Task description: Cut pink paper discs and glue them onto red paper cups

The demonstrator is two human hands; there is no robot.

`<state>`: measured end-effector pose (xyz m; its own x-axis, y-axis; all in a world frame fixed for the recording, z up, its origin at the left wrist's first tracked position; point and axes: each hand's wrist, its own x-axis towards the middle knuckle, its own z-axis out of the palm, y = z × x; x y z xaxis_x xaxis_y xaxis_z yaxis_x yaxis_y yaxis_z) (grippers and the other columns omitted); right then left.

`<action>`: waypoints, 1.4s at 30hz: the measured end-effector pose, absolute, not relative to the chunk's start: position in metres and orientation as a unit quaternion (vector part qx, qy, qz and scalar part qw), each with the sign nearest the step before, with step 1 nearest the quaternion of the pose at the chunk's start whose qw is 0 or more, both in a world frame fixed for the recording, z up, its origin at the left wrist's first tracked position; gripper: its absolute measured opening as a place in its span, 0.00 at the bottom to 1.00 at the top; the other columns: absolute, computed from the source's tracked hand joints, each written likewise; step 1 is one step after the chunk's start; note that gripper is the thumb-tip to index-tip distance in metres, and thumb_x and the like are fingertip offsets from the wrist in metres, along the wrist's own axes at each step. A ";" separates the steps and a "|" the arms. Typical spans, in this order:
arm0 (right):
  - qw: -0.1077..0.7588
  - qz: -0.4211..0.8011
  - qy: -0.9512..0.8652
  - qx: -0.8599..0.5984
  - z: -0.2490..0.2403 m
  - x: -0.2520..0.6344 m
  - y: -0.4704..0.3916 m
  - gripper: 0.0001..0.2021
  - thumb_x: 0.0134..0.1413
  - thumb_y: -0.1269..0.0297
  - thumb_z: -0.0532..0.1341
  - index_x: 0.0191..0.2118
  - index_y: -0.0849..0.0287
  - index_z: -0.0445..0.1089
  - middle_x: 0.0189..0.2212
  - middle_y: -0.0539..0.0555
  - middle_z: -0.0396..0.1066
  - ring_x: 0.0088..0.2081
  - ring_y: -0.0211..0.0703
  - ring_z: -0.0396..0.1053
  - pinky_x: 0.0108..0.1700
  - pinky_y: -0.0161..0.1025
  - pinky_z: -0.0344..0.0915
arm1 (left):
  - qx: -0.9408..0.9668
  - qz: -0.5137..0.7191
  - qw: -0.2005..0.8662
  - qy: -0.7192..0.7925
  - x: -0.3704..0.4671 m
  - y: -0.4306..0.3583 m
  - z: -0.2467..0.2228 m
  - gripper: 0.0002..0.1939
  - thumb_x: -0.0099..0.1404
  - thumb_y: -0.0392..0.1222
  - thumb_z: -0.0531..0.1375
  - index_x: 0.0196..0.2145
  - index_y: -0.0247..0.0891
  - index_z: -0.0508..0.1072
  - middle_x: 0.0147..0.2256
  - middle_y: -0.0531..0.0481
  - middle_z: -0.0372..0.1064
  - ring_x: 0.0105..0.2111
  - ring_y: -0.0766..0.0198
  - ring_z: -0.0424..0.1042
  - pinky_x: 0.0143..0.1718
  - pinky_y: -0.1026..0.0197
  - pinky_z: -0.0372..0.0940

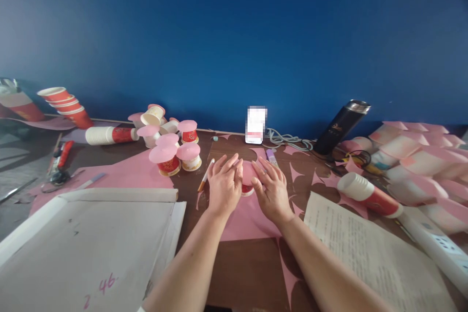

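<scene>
Both hands rest at a pink paper disc [249, 173] that lies on top of a red and white paper cup [247, 190] at the middle of the desk. My left hand [225, 183] touches the disc's left side with its fingers stretched out. On the right side, my right hand [271, 187] has its fingers spread over the disc's edge. Neither hand is wrapped round anything. Beneath the cup is a pink sheet [248, 222]. Left of the hands stand several cups topped with pink discs [165, 156].
A white box lid [91, 248] lies at the left front, with stacked cups [106, 135] behind it. Near the wall are a lit phone [255, 124], a cable [288, 140] and a black flask [340, 127]. At right are a printed sheet [365, 248], more cups [369, 195] and a power strip [437, 243].
</scene>
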<state>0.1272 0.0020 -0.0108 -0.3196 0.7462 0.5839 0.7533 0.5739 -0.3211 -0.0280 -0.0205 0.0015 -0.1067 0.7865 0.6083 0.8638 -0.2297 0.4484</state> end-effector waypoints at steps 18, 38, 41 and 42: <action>0.433 0.031 -0.785 -0.442 -0.016 0.129 0.004 0.25 0.66 0.55 0.46 0.65 0.54 0.50 0.61 0.58 0.59 0.62 0.49 0.55 0.61 0.54 0.53 | -0.645 -0.462 0.007 -0.609 -0.033 -0.017 -0.006 0.20 0.70 0.44 0.48 0.58 0.42 0.65 0.55 0.48 0.67 0.58 0.55 0.60 0.60 0.44 0.53; 0.412 0.068 -0.765 -0.490 -0.015 0.114 0.006 0.29 0.61 0.49 0.53 0.63 0.59 0.56 0.60 0.63 0.60 0.61 0.57 0.56 0.58 0.60 0.56 | -0.642 -0.437 0.000 -0.630 -0.032 -0.014 -0.009 0.20 0.70 0.44 0.49 0.56 0.38 0.67 0.54 0.45 0.69 0.57 0.54 0.63 0.59 0.45 0.55; 0.421 0.077 -0.761 -0.488 -0.013 0.113 0.005 0.29 0.61 0.50 0.53 0.63 0.58 0.55 0.60 0.63 0.60 0.61 0.56 0.57 0.59 0.59 0.56 | -0.641 -0.441 -0.006 -0.628 -0.032 -0.013 -0.010 0.20 0.69 0.45 0.50 0.56 0.39 0.66 0.54 0.45 0.68 0.57 0.53 0.63 0.59 0.45 0.55; 0.422 0.081 -0.761 -0.486 -0.013 0.113 0.005 0.29 0.61 0.50 0.53 0.63 0.58 0.55 0.60 0.63 0.60 0.61 0.56 0.57 0.59 0.59 0.56 | -0.641 -0.445 -0.012 -0.626 -0.032 -0.013 -0.011 0.21 0.69 0.45 0.50 0.56 0.39 0.66 0.54 0.44 0.68 0.57 0.53 0.63 0.59 0.45 0.54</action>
<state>0.1132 0.0047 -0.0130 -0.1720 0.8076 0.5640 0.6711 0.5152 -0.5331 -0.0320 -0.0132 -0.0106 -0.1786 0.8122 0.5554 0.7911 -0.2171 0.5718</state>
